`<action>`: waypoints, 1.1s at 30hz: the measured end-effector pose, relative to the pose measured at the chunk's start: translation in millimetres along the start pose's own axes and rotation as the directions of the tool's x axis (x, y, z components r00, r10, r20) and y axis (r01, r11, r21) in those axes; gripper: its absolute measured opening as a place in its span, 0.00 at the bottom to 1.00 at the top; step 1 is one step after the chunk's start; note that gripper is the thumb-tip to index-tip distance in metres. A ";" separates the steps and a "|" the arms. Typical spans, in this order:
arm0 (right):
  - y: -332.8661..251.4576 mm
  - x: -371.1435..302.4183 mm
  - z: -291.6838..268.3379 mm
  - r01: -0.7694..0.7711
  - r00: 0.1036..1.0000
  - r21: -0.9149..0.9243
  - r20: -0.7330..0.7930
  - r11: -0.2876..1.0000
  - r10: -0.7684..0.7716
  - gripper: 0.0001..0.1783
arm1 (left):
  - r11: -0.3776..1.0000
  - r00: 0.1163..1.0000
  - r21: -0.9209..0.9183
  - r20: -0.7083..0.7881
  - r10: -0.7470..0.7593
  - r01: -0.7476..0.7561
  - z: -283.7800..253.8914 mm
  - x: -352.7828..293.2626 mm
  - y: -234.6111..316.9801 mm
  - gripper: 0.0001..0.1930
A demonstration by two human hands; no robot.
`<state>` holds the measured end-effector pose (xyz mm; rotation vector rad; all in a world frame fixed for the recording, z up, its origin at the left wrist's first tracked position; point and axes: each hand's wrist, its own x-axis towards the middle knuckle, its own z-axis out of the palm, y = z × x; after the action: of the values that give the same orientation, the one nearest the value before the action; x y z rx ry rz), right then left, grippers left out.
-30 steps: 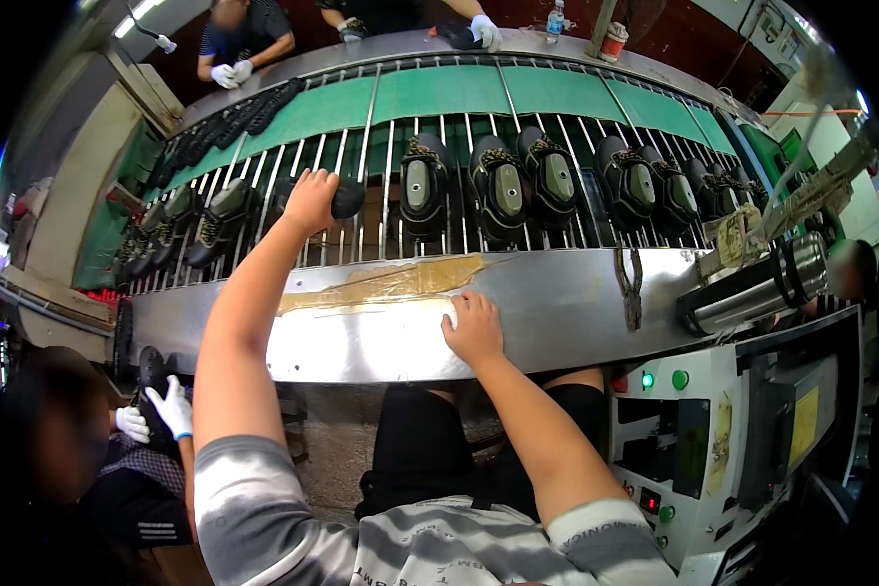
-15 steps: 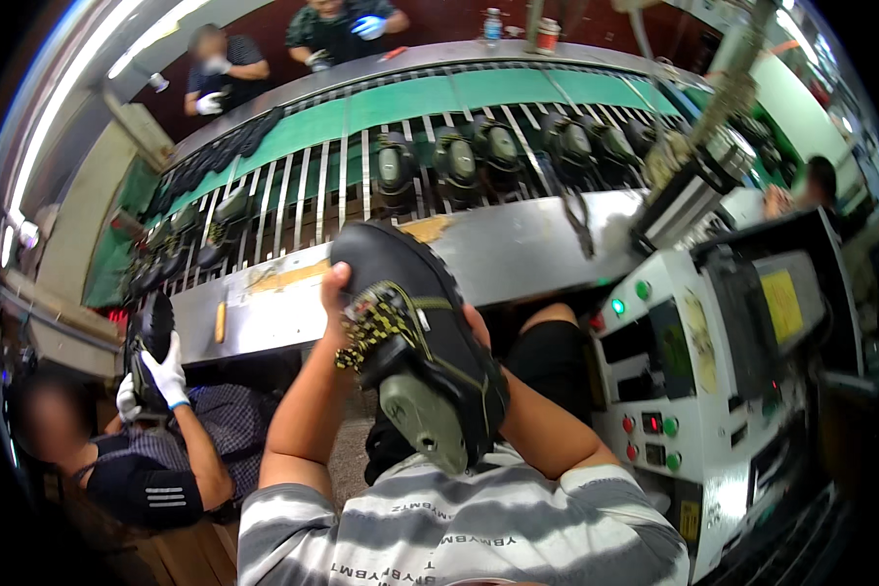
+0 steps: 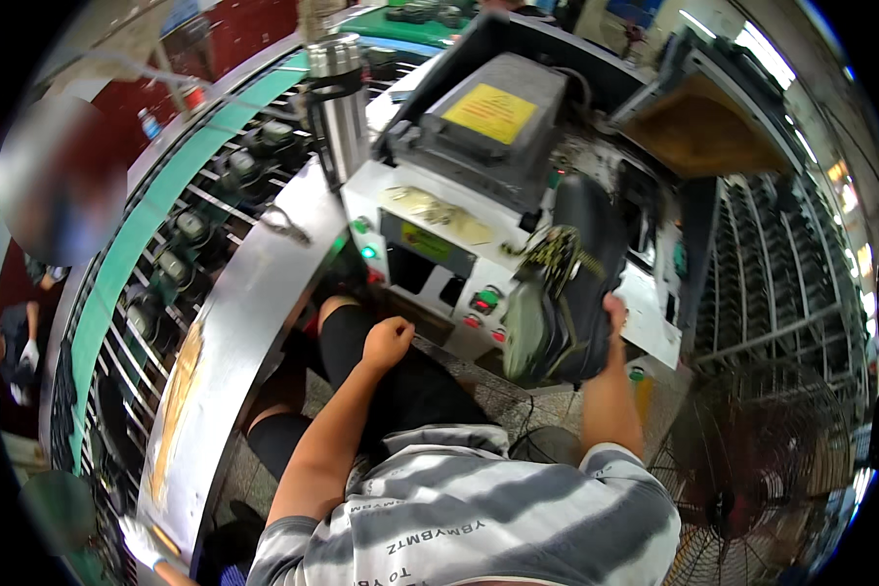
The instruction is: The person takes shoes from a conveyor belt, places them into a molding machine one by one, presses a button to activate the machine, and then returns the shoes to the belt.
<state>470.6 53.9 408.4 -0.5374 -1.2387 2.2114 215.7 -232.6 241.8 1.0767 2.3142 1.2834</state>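
Observation:
A black work shoe point(image 3: 591, 264) with yellow-and-black laces is held up on its side, toe away from me, over the right part of a white machine point(image 3: 449, 210). A grey-green shoe last point(image 3: 525, 332) fills its opening. My right hand point(image 3: 613, 317) grips the shoe along its right side near the heel; the sole side hides most of its fingers. My left hand point(image 3: 389, 342) is in a loose fist above my thigh, with nothing showing in it. It is nearest to the machine's front panel.
Left of me curves a metal-edged bench point(image 3: 225, 293) with a conveyor bearing several shoes on lasts point(image 3: 173, 264). A steel cylinder point(image 3: 337, 112) stands at its edge. To the right are a raised lid point(image 3: 708, 122), a rack point(image 3: 781, 264) and a caged fan point(image 3: 752, 469). A co-worker's gloved hand point(image 3: 142, 542) is at lower left.
My view has turned right, from the bench to the machine. My left hand has come off the shoe and closed. The shoe has moved right with my right hand.

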 end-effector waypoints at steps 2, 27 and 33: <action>-63.9 15.4 -49.3 0.177 0.965 -0.298 -0.136 0.938 -0.225 0.46 | 0.992 0.996 0.118 0.073 0.043 -0.051 7.0 5.6 20.5 0.10; -168.7 203.3 -117.8 -0.610 0.760 -0.778 -0.522 -0.148 -0.388 0.51 | 0.969 0.974 0.124 0.043 -0.222 0.215 22.3 43.2 16.7 0.11; -83.0 71.4 -108.4 0.033 0.694 -0.890 0.348 -0.454 -0.631 0.29 | 0.998 0.937 0.066 0.349 -0.019 -0.005 63.5 41.3 33.4 0.11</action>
<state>499.9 204.6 420.7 -0.8035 -2.2895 -0.2363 238.9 -153.2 237.6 1.2055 2.0994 0.9273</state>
